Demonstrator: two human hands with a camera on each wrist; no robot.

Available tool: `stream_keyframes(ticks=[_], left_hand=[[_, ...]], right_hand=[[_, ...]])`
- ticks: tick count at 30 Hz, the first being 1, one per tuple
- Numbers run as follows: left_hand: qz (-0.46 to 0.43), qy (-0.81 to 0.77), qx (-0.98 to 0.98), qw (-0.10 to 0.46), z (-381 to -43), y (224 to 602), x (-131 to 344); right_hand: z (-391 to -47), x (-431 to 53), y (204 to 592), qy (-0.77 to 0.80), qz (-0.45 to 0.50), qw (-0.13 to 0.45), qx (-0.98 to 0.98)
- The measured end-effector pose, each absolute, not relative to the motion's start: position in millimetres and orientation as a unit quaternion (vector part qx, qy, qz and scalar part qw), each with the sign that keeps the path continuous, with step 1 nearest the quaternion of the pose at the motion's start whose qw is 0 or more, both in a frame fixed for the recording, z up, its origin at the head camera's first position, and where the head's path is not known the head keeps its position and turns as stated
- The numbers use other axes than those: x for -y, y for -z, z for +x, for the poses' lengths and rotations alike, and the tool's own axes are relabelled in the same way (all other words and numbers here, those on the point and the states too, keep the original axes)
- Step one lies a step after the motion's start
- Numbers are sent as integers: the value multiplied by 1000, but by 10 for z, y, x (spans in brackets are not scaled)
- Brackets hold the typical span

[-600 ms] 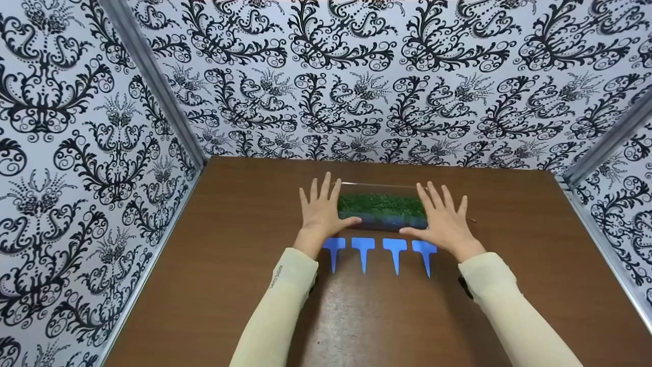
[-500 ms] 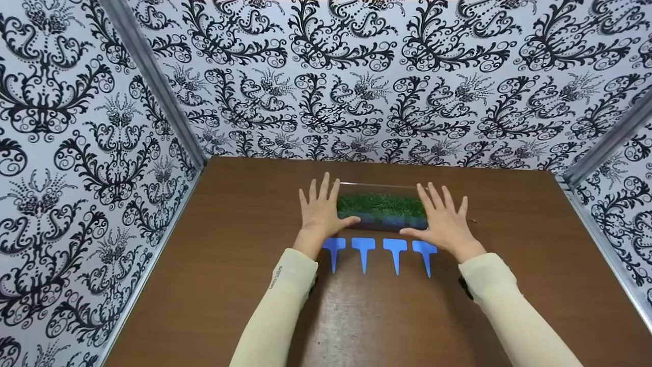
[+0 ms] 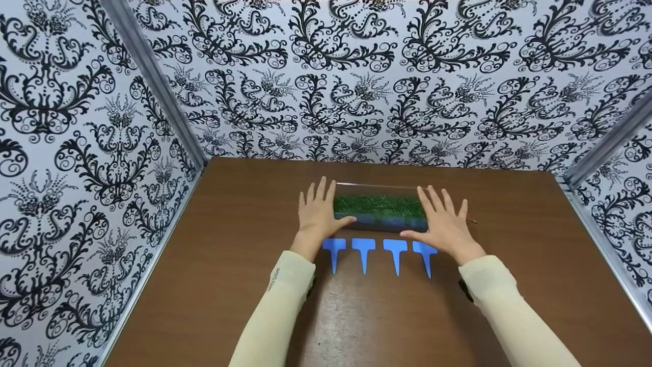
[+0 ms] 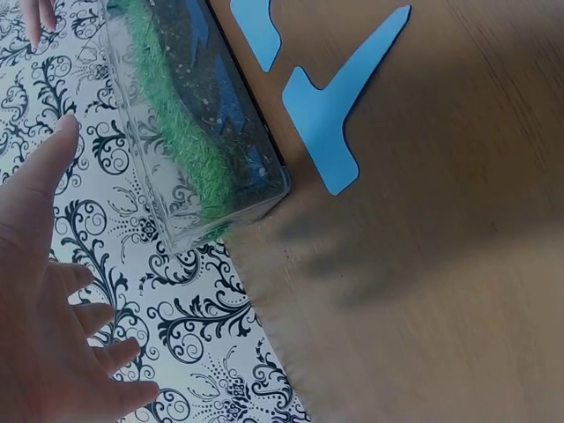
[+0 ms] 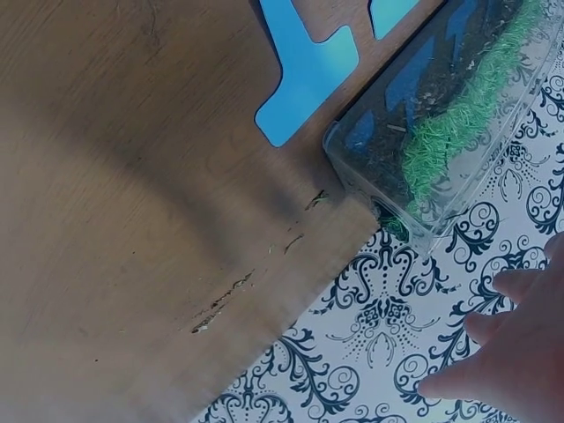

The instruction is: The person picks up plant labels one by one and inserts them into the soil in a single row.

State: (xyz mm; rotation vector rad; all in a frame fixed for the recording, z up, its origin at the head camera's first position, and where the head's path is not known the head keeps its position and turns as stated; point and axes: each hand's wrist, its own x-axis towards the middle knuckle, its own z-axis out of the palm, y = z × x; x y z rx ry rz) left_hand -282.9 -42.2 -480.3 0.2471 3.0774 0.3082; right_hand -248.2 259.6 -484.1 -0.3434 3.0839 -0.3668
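Note:
A clear rectangular plastic container (image 3: 379, 206) stands near the back of the table, with green grass over dark soil inside. My left hand (image 3: 317, 218) hovers at its left end, fingers spread; the left wrist view shows this hand (image 4: 53, 308) apart from the container's wall (image 4: 251, 207). At the other end is my right hand (image 3: 447, 224), also spread; in the right wrist view its fingers (image 5: 480, 330) are clear of the container (image 5: 366, 167). Several blue T-shaped plant labels (image 3: 363, 250) lie in a row just in front, points toward me. Neither hand holds anything.
The brown wooden table (image 3: 229, 244) runs back to a wall with black-and-white scroll patterns (image 3: 346, 102). Metal posts (image 3: 168, 92) stand at the corners. Small soil crumbs (image 5: 220, 304) lie on the table beside the container's right end.
My left hand has shifted slightly left and toward me, uncovering more of the container's left end. The right hand has dropped a little. Container and labels stay put.

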Motion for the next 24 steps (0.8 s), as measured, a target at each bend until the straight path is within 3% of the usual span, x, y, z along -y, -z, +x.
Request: stream_keyframes(ticks=[24], left_hand=[[69,-122,-990,15,-2831,4923,512]], right_hand=[[-2457,-2612,4907,108,-109,3,-988]])
